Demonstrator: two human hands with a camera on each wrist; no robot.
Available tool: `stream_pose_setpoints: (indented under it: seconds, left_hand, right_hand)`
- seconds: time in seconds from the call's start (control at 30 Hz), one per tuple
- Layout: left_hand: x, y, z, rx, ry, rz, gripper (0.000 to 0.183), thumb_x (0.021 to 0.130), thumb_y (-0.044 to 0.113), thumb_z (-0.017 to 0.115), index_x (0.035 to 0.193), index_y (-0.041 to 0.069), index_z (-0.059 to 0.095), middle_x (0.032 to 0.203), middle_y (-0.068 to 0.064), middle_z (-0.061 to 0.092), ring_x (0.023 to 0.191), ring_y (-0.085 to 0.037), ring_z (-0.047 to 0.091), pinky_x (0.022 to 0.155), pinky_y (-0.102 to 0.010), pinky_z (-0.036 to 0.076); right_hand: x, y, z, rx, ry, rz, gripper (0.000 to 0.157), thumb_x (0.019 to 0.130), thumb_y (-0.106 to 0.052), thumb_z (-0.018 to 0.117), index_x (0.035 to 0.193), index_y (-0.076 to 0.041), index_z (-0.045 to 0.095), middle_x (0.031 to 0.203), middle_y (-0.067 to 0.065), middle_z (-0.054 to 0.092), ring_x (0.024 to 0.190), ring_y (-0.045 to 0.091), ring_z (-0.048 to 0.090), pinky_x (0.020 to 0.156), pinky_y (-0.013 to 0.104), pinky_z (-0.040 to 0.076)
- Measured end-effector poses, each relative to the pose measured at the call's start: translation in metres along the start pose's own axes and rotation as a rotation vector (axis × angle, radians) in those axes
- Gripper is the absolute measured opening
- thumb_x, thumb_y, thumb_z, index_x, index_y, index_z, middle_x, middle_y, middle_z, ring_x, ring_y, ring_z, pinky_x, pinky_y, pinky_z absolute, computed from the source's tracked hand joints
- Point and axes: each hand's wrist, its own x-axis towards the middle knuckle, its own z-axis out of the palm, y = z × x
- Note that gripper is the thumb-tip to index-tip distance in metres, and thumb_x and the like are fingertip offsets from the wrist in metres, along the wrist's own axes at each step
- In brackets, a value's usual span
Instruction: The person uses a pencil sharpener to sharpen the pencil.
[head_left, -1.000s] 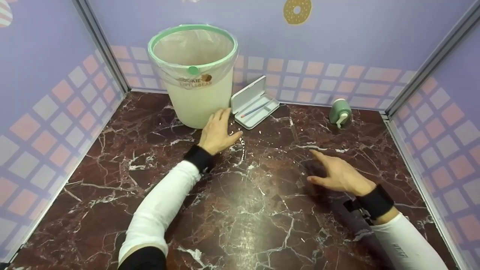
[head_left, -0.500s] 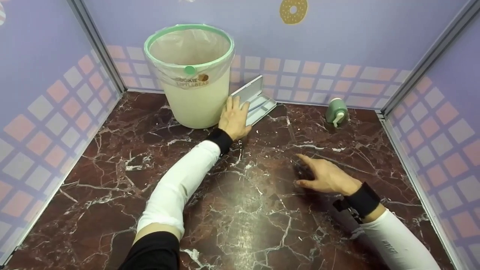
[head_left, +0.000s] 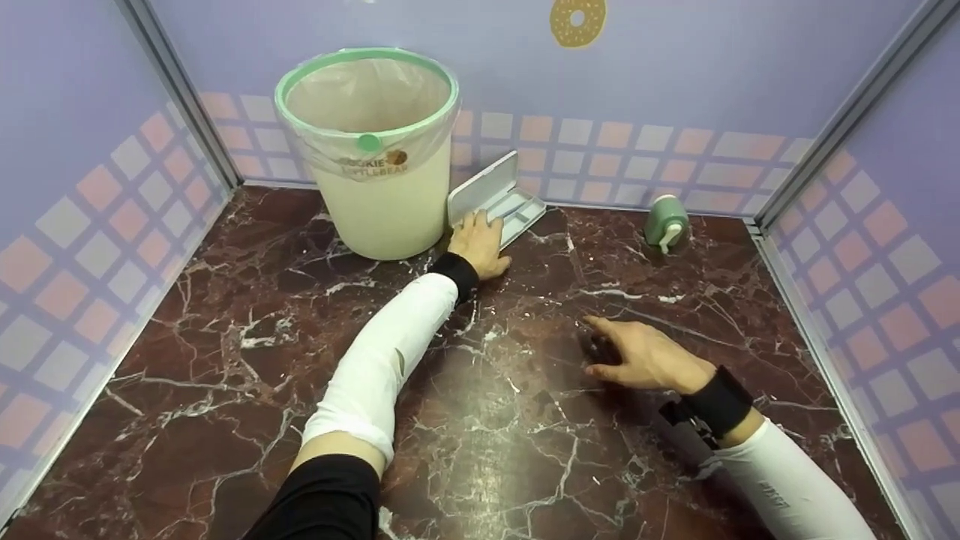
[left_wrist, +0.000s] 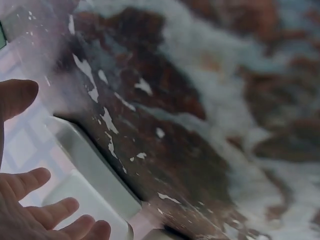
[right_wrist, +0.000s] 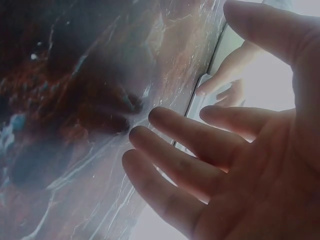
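An open white pencil case (head_left: pixel 525 219) stands at the back, its lid raised toward the wall. A slim blue pencil (head_left: pixel 514 211) lies in its tray, partly hidden by my left hand (head_left: pixel 478 244). That hand is at the near left side of the case, fingers spread and overlapping its front corner. In the left wrist view the case (left_wrist: pixel 100 167) appears just past my loosely bent fingertips, with the thumb apart. My right hand (head_left: pixel 649 356) hovers low over the right-hand part of the table, holding nothing, its fingers relaxed in the right wrist view.
Left of the case stands a tall cream bin (head_left: pixel 382 202) with a green rim and clear liner. A green pump bottle (head_left: pixel 666 221) is at the back right. Patterned panels (head_left: pixel 600 75) enclose the dark red marble table (head_left: pixel 225 420) on three sides.
My left hand has moved right from beside the bin to the pencil case, then drawn slightly back toward me. My right hand has shifted a little to the left.
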Motion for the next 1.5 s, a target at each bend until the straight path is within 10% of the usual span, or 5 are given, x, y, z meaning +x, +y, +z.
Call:
stream_pose_setpoints:
  seconds: [0.4,0.97,1.5]
  left_hand:
    - [0.045,-0.039,0.050,-0.041,0.024,-0.013,0.064,0.098,0.050,0.072,0.137,0.000,0.067,0.137,-0.021,0.074,0.130,-0.044,0.070,0.109,-0.057,0.062]
    - [0.039,-0.026,0.001,-0.038,-0.156,0.064,0.033,0.087,0.034,0.079,0.104,0.007,0.073,0.116,-0.016,0.079,0.110,-0.037,0.076,0.096,-0.056,0.063]
    - [-0.014,-0.006,-0.035,0.000,-0.297,0.111,0.050,0.086,0.037,0.091,0.118,0.003,0.073,0.123,-0.019,0.081,0.117,-0.039,0.077,0.103,-0.054,0.063]
  right_hand:
    - [0.001,-0.003,0.000,0.010,0.016,-0.028,0.081,0.097,-0.037,0.085,0.161,0.001,0.054,0.146,0.023,0.075,0.131,0.044,0.074,0.113,0.061,0.059]
    - [0.006,0.008,-0.027,-0.012,0.113,-0.032,0.060,0.097,-0.034,0.085,0.143,0.002,0.070,0.129,0.024,0.081,0.111,0.044,0.080,0.099,0.063,0.064]
    - [0.014,0.011,-0.027,0.034,0.150,-0.020,0.056,0.099,-0.038,0.085,0.139,0.000,0.074,0.134,0.023,0.081,0.116,0.045,0.080,0.101,0.063,0.063]
